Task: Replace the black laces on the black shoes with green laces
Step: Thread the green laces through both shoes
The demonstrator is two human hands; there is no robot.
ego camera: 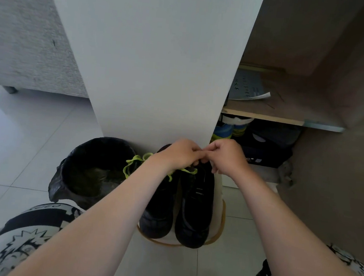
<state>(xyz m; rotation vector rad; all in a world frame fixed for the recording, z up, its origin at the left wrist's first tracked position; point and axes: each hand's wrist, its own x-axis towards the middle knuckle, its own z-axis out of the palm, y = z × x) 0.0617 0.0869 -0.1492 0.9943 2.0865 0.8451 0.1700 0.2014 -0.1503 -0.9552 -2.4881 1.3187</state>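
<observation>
Two black shoes stand side by side on a round white stand (218, 234) on the floor, with their toes near the person. A white cupboard door (162, 58) is just behind them. The left shoe (158, 213) has a green lace (186, 171) on it. Some of the lace flops out to the left in loose loops, and one bit lies across toward the right shoe (196, 215). So I think the left shoe is done or almost done, but its lace is not tied in a neat bow yet. The right shoe looks black all over. It is too dark to tell if its black lace is in or out, and I see no green threaded down its front. I think that shoe is the big job left. The left hand (179, 154) and the right hand (226, 157) meet at the far end of the shoes, right over the top of the right shoe. The fingers (193, 155) of both hands are curled in, with the tips pinched close together. They seem to be pinching the green lace, but the hands hide the bit in the pinch. A bin with a black bag (93, 169) stands just left of the shoes. On the right the cupboard is open, with a paper on a shelf (267, 115) and more shoes (228, 129) under it.
</observation>
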